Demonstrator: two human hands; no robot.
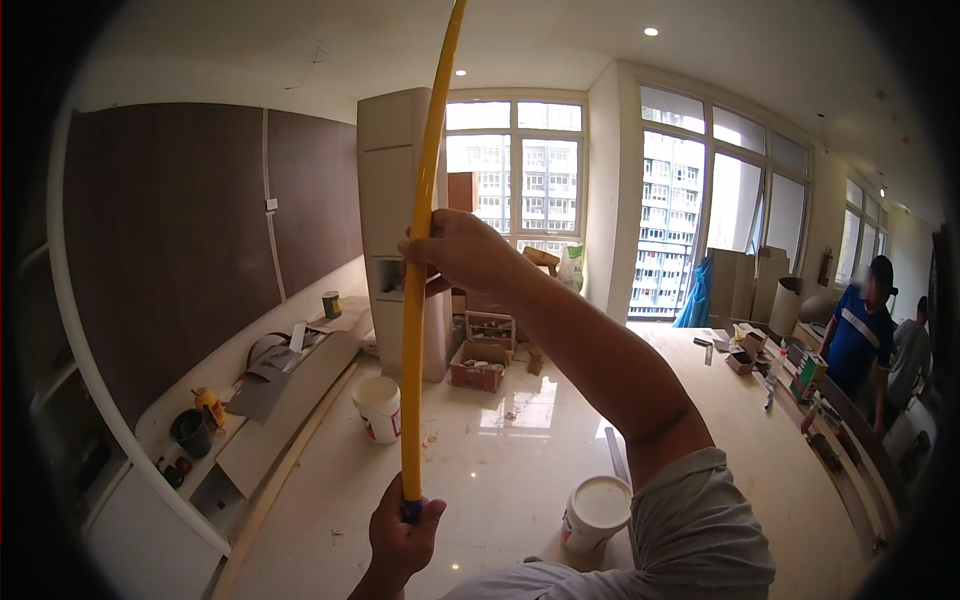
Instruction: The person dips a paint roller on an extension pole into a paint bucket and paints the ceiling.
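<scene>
A long yellow pole (pixel 414 370) stands nearly upright before me, its upper end running out of the top of the picture. My right hand (pixel 465 250) grips it at mid-length, thumb and fingers closed around it, the arm raised across from the right. Lower down, my left hand (pixel 405 530) is closed on the pole's bottom end, where a dark piece shows. Behind the pole sits a white bucket (pixel 377 405) on the glossy tiled floor. Another white bucket (pixel 600 505), with its lid on, stands near my right sleeve.
Along the left wall, a low ledge (pixel 320 350) carries a black pot (pixel 190 432), a yellow bottle (pixel 208 406) and a tin (pixel 331 304). Boxes (pixel 478 366) lie near the tall cabinet (pixel 400 190). At right, a wooden worktop (pixel 720 440) holds tools; a person in blue (pixel 858 325) stands beyond it.
</scene>
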